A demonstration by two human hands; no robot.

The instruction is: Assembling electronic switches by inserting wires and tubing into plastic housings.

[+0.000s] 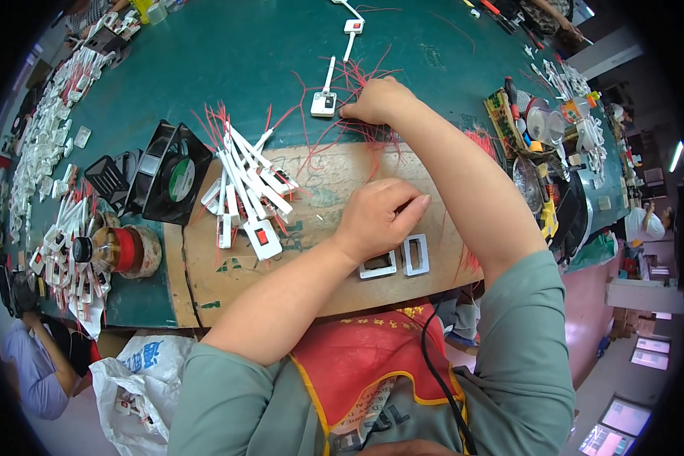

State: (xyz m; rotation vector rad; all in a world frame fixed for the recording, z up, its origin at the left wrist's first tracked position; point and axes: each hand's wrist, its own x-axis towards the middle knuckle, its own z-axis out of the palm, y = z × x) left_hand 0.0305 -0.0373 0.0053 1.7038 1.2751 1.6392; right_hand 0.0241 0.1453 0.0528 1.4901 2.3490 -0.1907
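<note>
My right hand reaches far across the table and closes on a tangle of thin red wires. Beside its thumb lies a white switch box with a dark rocker and a white stem. Nearer to me, my left hand is curled over the brown board, its fingers folded under; what they hold, if anything, is hidden. Just below it lie a white rectangular frame, partly covered by the hand, and a second pale frame. Left of that hand rests a pile of white switch pieces with red wires.
A black fan and a jar with a red band stand at the left, near more wired switches. At the right are a tool basket and a bundle of red wires. A white sack hangs below the table edge.
</note>
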